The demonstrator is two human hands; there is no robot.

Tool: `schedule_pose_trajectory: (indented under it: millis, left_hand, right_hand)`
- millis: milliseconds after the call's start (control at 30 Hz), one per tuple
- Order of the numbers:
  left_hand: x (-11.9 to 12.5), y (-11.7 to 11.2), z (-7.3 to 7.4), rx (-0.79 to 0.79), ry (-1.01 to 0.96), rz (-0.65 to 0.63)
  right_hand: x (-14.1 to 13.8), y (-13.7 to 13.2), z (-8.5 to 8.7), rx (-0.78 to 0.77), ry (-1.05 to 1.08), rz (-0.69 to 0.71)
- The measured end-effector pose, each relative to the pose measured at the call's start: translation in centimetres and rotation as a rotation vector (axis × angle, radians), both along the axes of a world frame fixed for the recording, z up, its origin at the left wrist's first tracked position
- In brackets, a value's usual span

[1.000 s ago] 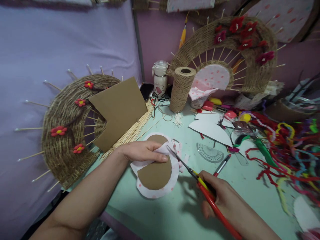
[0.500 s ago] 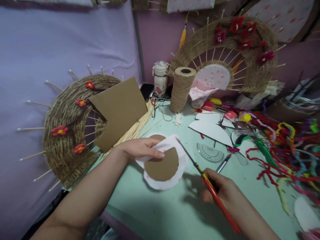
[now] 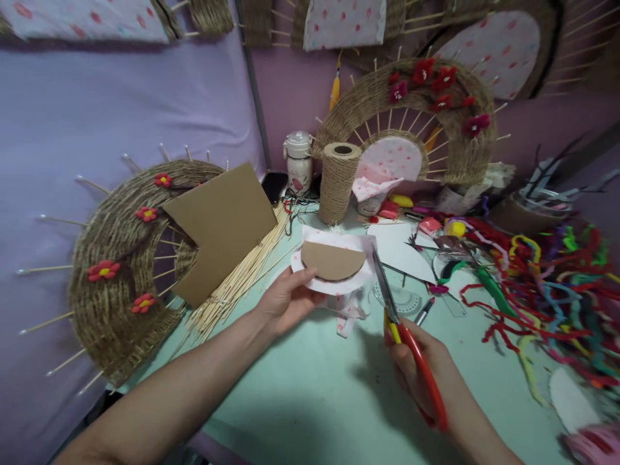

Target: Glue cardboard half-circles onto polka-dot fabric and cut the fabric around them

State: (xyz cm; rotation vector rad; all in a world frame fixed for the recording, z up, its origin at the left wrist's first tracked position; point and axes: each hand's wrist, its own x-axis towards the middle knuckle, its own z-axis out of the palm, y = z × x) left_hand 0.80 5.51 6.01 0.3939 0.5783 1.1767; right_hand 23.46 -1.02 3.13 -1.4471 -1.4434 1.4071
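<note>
My left hand (image 3: 293, 298) grips a half-round piece of brown cardboard (image 3: 334, 259) together with the white, pink-dotted fabric (image 3: 310, 234) under it, thumb on top. The fabric sticks out as a margin around the cardboard. A loose strip of the same fabric (image 3: 345, 323) hangs below. My right hand (image 3: 416, 361) is closed around the handles of red and yellow scissors (image 3: 387, 290). Their blade tips are at the right edge of the fabric. Beneath the blades lies a clear protractor (image 3: 400, 298) on the pale green table (image 3: 300, 394).
A cut cardboard sheet (image 3: 227, 226) leans on a flower-decorated twine fan (image 3: 116, 258) at left, beside thin sticks (image 3: 237, 278). Behind stand a twine spool (image 3: 339, 184) and a white bottle (image 3: 298, 161). Colourful pipe cleaners (image 3: 547, 303) crowd the right; a marker (image 3: 424, 311) lies nearer.
My left hand has lifted and turned the cardboard and fabric, so the straight edge now faces away. A fabric strip now dangles beneath. The scissors have swung more upright. The view has shifted slightly.
</note>
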Motion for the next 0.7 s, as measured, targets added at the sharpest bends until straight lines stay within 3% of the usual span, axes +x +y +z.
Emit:
schedule_pose_trajectory:
  millis: [200,433,700]
  left_hand:
    - [0.6,-0.6,-0.1,-0.175,0.011,0.137]
    - [0.0,-0.7,0.1,-0.127,0.098,0.146]
    - [-0.6,-0.3,0.2,-0.103,0.137,0.107]
  right_hand:
    - [-1.3,-0.9,0.2,-0.067,0.045,-0.032]
    - [-0.8,-0.6,-0.4,-0.081,0.012,0.077]
    - [-1.5,-0.6,1.6,-0.063,0.031,0.131]
